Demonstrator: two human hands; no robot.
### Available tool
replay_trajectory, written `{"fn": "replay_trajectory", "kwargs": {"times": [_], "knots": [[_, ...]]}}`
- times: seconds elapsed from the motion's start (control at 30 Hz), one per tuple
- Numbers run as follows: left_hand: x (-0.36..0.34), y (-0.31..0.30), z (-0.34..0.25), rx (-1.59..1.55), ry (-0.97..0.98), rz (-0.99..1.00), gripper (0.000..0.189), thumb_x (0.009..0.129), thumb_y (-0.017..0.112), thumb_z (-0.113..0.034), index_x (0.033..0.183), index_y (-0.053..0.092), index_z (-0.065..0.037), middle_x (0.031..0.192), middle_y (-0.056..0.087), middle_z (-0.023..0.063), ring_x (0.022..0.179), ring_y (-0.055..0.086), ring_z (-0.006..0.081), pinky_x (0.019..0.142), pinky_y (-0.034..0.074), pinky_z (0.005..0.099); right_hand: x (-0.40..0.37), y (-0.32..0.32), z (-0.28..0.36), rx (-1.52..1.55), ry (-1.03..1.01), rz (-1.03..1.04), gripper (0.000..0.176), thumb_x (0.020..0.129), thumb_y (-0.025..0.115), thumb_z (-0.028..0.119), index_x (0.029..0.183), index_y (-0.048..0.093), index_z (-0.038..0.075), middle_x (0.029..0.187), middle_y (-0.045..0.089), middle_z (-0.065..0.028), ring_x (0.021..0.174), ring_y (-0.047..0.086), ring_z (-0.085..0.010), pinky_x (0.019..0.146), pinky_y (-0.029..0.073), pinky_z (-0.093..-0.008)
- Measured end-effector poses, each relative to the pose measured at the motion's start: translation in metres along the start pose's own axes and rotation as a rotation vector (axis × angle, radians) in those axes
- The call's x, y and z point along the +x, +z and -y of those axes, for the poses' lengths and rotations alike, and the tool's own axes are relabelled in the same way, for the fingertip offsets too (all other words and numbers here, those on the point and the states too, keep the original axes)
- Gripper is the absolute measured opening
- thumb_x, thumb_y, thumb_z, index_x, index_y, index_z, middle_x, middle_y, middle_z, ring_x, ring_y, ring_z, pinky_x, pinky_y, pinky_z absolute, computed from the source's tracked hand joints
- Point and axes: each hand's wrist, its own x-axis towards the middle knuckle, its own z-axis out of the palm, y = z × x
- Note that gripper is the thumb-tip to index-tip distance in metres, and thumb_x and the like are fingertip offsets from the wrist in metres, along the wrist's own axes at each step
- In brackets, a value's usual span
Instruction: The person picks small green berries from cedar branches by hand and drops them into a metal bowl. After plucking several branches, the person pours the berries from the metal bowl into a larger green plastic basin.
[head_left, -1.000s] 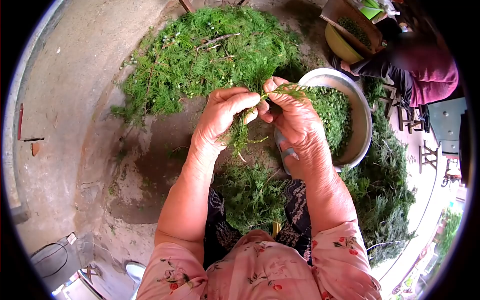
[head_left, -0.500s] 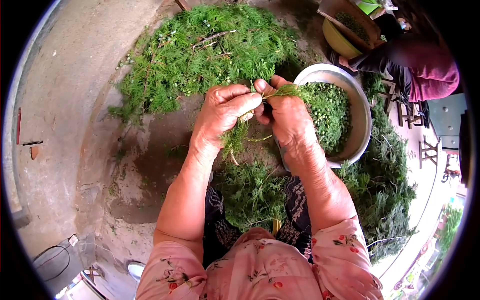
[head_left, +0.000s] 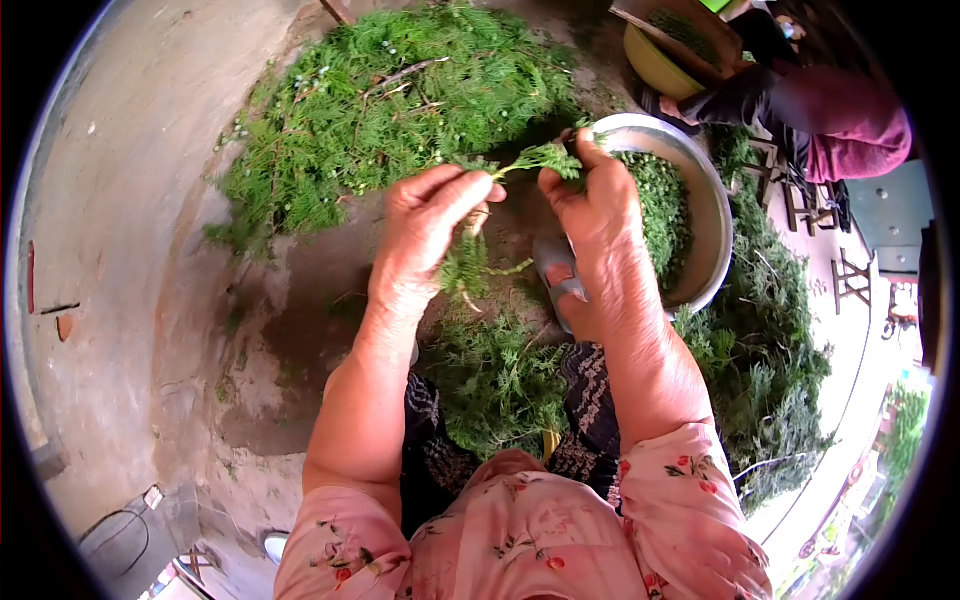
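My left hand (head_left: 430,220) is closed, pinching a leafy green conifer sprig (head_left: 540,158) between thumb and fingers. More of its foliage (head_left: 462,268) hangs below that hand. Just right of the sprig's tip, my right hand (head_left: 602,200) has thumb and forefinger drawn together, with bits of green at their tips; what they pinch is too small to make out. Beside the right wrist stands a wide metal basin (head_left: 715,225) holding small green berries or cones (head_left: 660,215). A further heap of sprigs (head_left: 500,385) lies between my knees.
A large pile of cut branches (head_left: 400,120) covers the ground ahead. More branches (head_left: 760,340) lie to the right. At upper right a person (head_left: 850,120) sits near a yellow basin (head_left: 655,65). My sandalled foot (head_left: 562,285) is beside the metal basin.
My hands have moved apart: the right one has shifted right, away from the left. The left hand still holds the sprig, which now stretches rightward. The view has shifted slightly.
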Motion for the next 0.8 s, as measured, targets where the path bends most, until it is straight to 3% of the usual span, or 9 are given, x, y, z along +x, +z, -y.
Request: {"fn": "replay_trajectory", "kwargs": {"times": [0.07, 0.17, 0.23, 0.3, 0.47, 0.57, 0.63, 0.73, 0.8], "knots": [[0.001, -0.002, 0.000, -0.056, -0.027, -0.050, 0.009, 0.080, 0.059, -0.007, 0.081, 0.063, 0.000, 0.077, 0.063, 0.0135, 0.056, 0.053, 0.0102, 0.051, 0.041, 0.0217, 0.019, -0.016, 0.020, 0.178, -0.093, 0.029, 0.012, 0.091, 0.040, 0.010, 0.088, 0.044, 0.000, 0.078, 0.051, -0.0116, 0.062, 0.051, -0.0220, 0.052, 0.043, -0.0299], [0.000, -0.001, 0.000, -0.076, -0.024, -0.109, 0.009, 0.080, 0.059, -0.008, 0.080, 0.063, 0.000, 0.077, 0.063, 0.0135, 0.054, 0.052, 0.0110, 0.057, 0.044, 0.0236, 0.043, -0.033, 0.058, 0.542, -0.186, -0.221, 0.021, 0.092, 0.039, 0.016, 0.099, 0.044, -0.003, 0.096, 0.048, -0.0171, 0.079, 0.051, -0.0277, 0.068, 0.052, -0.0416], [0.000, -0.001, 0.000, -0.128, -0.019, -0.130, 0.006, 0.079, 0.060, -0.006, 0.080, 0.063, -0.001, 0.081, 0.064, 0.0149, 0.057, 0.055, 0.0123, 0.057, 0.046, 0.0249, 0.027, -0.044, 0.072, 0.360, -0.297, -0.114, 0.029, 0.092, 0.039, 0.019, 0.108, 0.042, -0.005, 0.107, 0.042, -0.0208, 0.094, 0.046, -0.0317, 0.079, 0.051, -0.0463], [0.002, -0.004, 0.003, -0.151, -0.013, -0.125, 0.005, 0.080, 0.060, -0.006, 0.081, 0.063, -0.002, 0.082, 0.064, 0.0147, 0.060, 0.057, 0.0133, 0.057, 0.047, 0.0251, 0.047, -0.071, 0.081, 0.504, -0.296, -0.009, 0.028, 0.092, 0.038, 0.017, 0.111, 0.042, -0.004, 0.113, 0.040, -0.0222, 0.104, 0.040, -0.0318, 0.083, 0.050, -0.0458], [0.002, 0.000, 0.005, -0.094, 0.007, -0.131, 0.010, 0.078, 0.063, -0.008, 0.086, 0.064, -0.002, 0.083, 0.065, 0.0094, 0.074, 0.059, 0.0109, 0.068, 0.046, 0.0233, 0.088, -0.110, 0.124, 0.806, -0.044, -0.225, 0.023, 0.089, 0.043, 0.014, 0.107, 0.045, -0.001, 0.099, 0.051, -0.0182, 0.087, 0.053, -0.0322, 0.073, 0.053, -0.0411], [0.003, 0.000, 0.007, -0.067, 0.028, -0.121, 0.011, 0.078, 0.063, -0.008, 0.087, 0.064, -0.001, 0.085, 0.065, 0.0093, 0.077, 0.059, 0.0116, 0.071, 0.045, 0.0239, 0.084, -0.110, 0.128, 0.750, -0.190, -0.293, 0.026, 0.089, 0.044, 0.017, 0.108, 0.045, -0.001, 0.095, 0.054, -0.0162, 0.083, 0.055, -0.0319, 0.071, 0.052, -0.0423], [0.003, 0.000, 0.007, -0.088, -0.022, -0.069, 0.012, 0.078, 0.063, -0.008, 0.087, 0.064, -0.001, 0.085, 0.065, 0.0096, 0.077, 0.059, 0.0121, 0.072, 0.045, 0.0241, 0.083, -0.116, 0.136, 0.803, -0.162, -0.267, 0.033, 0.091, 0.036, 0.019, 0.117, 0.041, -0.001, 0.108, 0.051, -0.0202, 0.096, 0.052, -0.0354, 0.071, 0.051, -0.0461], [0.003, 0.002, 0.009, -0.038, -0.025, -0.058, 0.012, 0.078, 0.062, -0.009, 0.087, 0.064, -0.001, 0.086, 0.065, 0.0100, 0.078, 0.059, 0.0128, 0.072, 0.045, 0.0244, 0.092, -0.130, 0.145, 0.942, -0.042, -0.247, 0.022, 0.088, 0.035, 0.010, 0.100, 0.050, 0.000, 0.085, 0.056, -0.0152, 0.075, 0.056, -0.0276, 0.059, 0.049, -0.0344], [0.004, 0.003, 0.009, -0.030, -0.034, -0.043, 0.013, 0.078, 0.062, -0.009, 0.087, 0.064, -0.001, 0.086, 0.065, 0.0100, 0.078, 0.059, 0.0129, 0.072, 0.045, 0.0245, 0.093, -0.148, 0.142, 0.869, -0.047, -0.137, 0.018, 0.089, 0.037, 0.014, 0.094, 0.048, 0.000, 0.082, 0.052, -0.0121, 0.074, 0.050, -0.0235, 0.059, 0.044, -0.0348]]}}
